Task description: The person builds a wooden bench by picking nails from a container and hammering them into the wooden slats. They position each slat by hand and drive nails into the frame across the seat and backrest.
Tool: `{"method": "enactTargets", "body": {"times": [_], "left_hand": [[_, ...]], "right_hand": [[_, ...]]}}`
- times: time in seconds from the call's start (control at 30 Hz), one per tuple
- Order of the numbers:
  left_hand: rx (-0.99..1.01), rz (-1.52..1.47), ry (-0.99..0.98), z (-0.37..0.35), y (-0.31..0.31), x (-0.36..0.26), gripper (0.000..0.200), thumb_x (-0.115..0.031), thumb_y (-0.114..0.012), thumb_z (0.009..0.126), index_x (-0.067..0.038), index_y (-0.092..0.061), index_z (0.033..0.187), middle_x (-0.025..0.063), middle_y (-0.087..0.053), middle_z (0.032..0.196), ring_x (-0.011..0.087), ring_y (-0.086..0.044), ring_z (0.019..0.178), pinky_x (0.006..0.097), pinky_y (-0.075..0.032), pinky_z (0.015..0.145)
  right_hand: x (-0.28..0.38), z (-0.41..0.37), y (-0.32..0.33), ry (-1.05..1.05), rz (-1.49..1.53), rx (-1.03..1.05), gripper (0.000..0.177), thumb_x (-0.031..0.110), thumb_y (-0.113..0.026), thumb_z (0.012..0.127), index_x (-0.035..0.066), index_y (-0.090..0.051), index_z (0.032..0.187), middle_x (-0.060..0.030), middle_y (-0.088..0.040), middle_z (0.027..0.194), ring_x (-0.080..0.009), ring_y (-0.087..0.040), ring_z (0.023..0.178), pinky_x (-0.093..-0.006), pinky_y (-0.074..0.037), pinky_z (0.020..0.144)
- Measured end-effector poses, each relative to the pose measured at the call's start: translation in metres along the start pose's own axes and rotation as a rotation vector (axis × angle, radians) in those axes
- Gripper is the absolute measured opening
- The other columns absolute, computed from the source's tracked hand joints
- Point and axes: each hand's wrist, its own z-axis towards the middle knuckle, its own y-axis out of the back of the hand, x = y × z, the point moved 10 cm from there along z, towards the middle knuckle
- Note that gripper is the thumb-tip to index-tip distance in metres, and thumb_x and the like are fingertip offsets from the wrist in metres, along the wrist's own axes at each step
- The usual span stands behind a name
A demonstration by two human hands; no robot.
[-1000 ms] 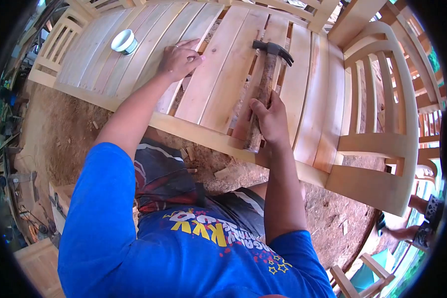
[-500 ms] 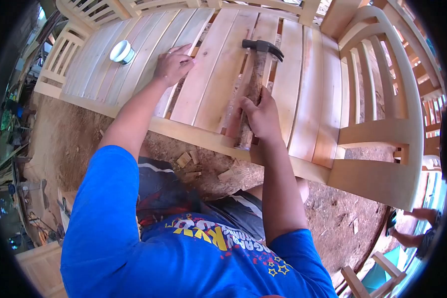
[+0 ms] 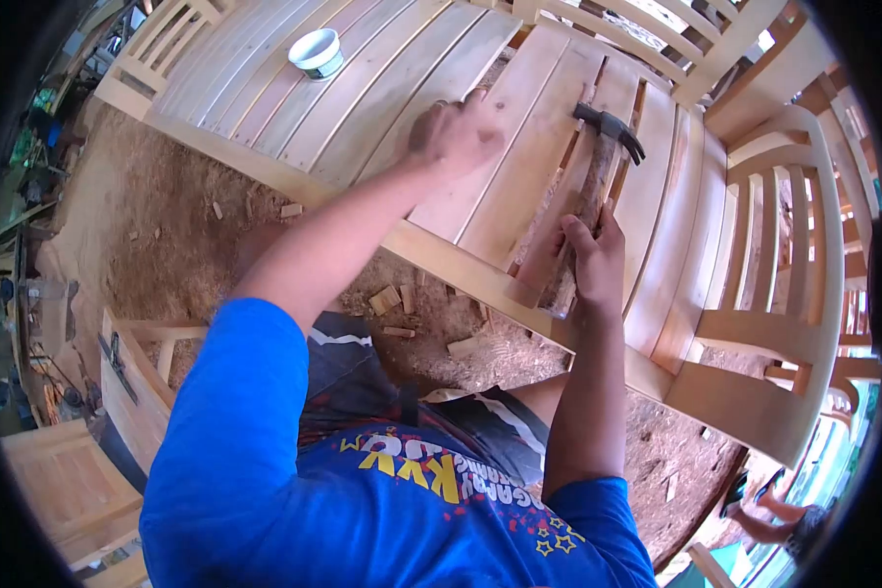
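A claw hammer (image 3: 598, 171) with a worn wooden handle lies over the slats of a wooden bench seat (image 3: 519, 186), its dark head toward the backrest. My right hand (image 3: 596, 263) is closed around the handle's lower part. Above the slats to the left, my left hand (image 3: 459, 129) is smeared by motion, so its fingers cannot be read clearly. Between the slats near the hammer there are dark gaps. A small white cup (image 3: 316, 54) stands on the slats, farther left than my left hand.
The bench's slatted armrest (image 3: 769, 265) rises on the right, and its backrest (image 3: 647, 39) runs along the far side. Wood offcuts (image 3: 387, 300) lie on the dirt floor below. Wooden frames (image 3: 132, 387) stand at lower left. A person's legs (image 3: 769, 519) show at lower right.
My view has shifted, so the bench and cup appear displaced. My left hand has lifted from the slats and moved rightward, closer to the hammer. My right hand keeps hold of the hammer.
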Motion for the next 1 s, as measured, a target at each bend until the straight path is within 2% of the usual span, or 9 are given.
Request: {"method": "enactTargets", "body": {"times": [0.03, 0.13, 0.23, 0.47, 0.57, 0.7, 0.8, 0.9, 1.0], "left_hand": [[0.104, 0.071, -0.029, 0.002, -0.013, -0.01, 0.099, -0.063, -0.062, 0.1, -0.009, -0.024, 0.173, 0.0309, -0.074, 0.127, 0.0446, -0.071, 0.124, 0.0536, -0.056, 0.107], [0.128, -0.064, 0.062, 0.013, -0.047, -0.011, 0.103, -0.07, -0.058, 0.101, -0.006, -0.022, 0.173, 0.0358, -0.052, 0.158, 0.0506, -0.052, 0.148, 0.055, -0.045, 0.122], [0.185, -0.175, 0.162, 0.008, -0.044, -0.013, 0.108, -0.071, -0.056, 0.101, -0.004, -0.015, 0.175, 0.0384, -0.04, 0.166, 0.0509, -0.044, 0.154, 0.0545, -0.04, 0.126], [0.163, -0.177, 0.129, 0.014, -0.037, -0.009, 0.106, -0.063, -0.06, 0.103, -0.002, -0.013, 0.175, 0.0385, -0.044, 0.161, 0.0471, -0.051, 0.149, 0.0516, -0.047, 0.121], [0.111, -0.151, 0.106, 0.017, -0.036, -0.007, 0.101, -0.06, -0.061, 0.104, 0.001, -0.02, 0.174, 0.034, -0.05, 0.158, 0.0423, -0.055, 0.146, 0.0488, -0.05, 0.118], [0.305, -0.136, 0.122, 0.014, -0.019, -0.012, 0.096, -0.056, -0.063, 0.104, 0.005, -0.029, 0.17, 0.0262, -0.05, 0.162, 0.0317, -0.056, 0.146, 0.0429, -0.052, 0.117], [0.255, -0.088, -0.04, 0.017, -0.015, -0.021, 0.091, -0.056, -0.063, 0.103, 0.003, -0.036, 0.168, 0.0238, -0.044, 0.168, 0.0333, -0.048, 0.154, 0.0499, -0.045, 0.123], [0.246, 0.25, -0.17, 0.023, -0.01, -0.029, 0.098, -0.057, -0.065, 0.097, 0.0, -0.034, 0.17, 0.0191, -0.04, 0.17, 0.0323, -0.029, 0.165, 0.0618, -0.031, 0.128], [0.279, 0.107, -0.124, 0.029, -0.018, -0.017, 0.088, -0.056, -0.061, 0.099, -0.002, -0.043, 0.167, 0.0212, -0.032, 0.177, 0.0352, -0.026, 0.166, 0.066, -0.018, 0.13]], "right_hand": [[-0.002, 0.0, 0.002, -0.005, -0.021, -0.009, 0.018, 0.012, -0.068, 0.1, 0.0, -0.063, 0.112, -0.0072, -0.069, 0.083, -0.0158, -0.066, 0.072, -0.0315, -0.053, 0.069], [-0.004, -0.002, 0.003, -0.013, -0.066, -0.009, 0.02, 0.013, -0.068, 0.1, -0.001, -0.063, 0.113, -0.0075, -0.069, 0.084, -0.0159, -0.066, 0.073, -0.0317, -0.054, 0.069], [0.004, 0.0, 0.002, 0.017, -0.046, 0.003, 0.021, 0.012, -0.068, 0.1, -0.002, -0.063, 0.115, -0.0076, -0.07, 0.086, -0.016, -0.067, 0.073, -0.0318, -0.055, 0.07], [0.002, 0.0, 0.0, 0.019, -0.053, -0.027, 0.027, 0.012, -0.069, 0.099, -0.004, -0.063, 0.12, -0.0073, -0.071, 0.088, -0.0158, -0.068, 0.074, -0.0319, -0.055, 0.07], [0.005, -0.002, 0.001, 0.033, -0.094, -0.048, 0.029, 0.013, -0.07, 0.098, -0.004, -0.064, 0.121, -0.007, -0.071, 0.088, -0.0157, -0.068, 0.074, -0.0318, -0.055, 0.07], [0.012, -0.004, -0.004, 0.013, -0.12, -0.062, 0.038, 0.011, -0.069, 0.097, -0.007, -0.064, 0.129, -0.0106, -0.074, 0.097, -0.0177, -0.071, 0.084, -0.0334, -0.057, 0.078], [0.006, -0.004, -0.005, -0.04, -0.121, -0.046, 0.042, 0.011, -0.07, 0.097, -0.009, -0.062, 0.133, -0.0113, -0.075, 0.099, -0.0176, -0.071, 0.085, -0.0333, -0.058, 0.079], [0.007, -0.006, -0.008, -0.051, -0.103, -0.06, 0.043, 0.012, -0.071, 0.096, -0.009, -0.062, 0.132, -0.0109, -0.076, 0.098, -0.017, -0.071, 0.084, -0.0327, -0.058, 0.079], [0.007, -0.003, -0.004, 0.053, -0.189, -0.126, 0.038, 0.014, -0.069, 0.097, -0.007, -0.063, 0.129, -0.0066, -0.071, 0.086, -0.0156, -0.068, 0.074, -0.0321, -0.056, 0.07]]}}
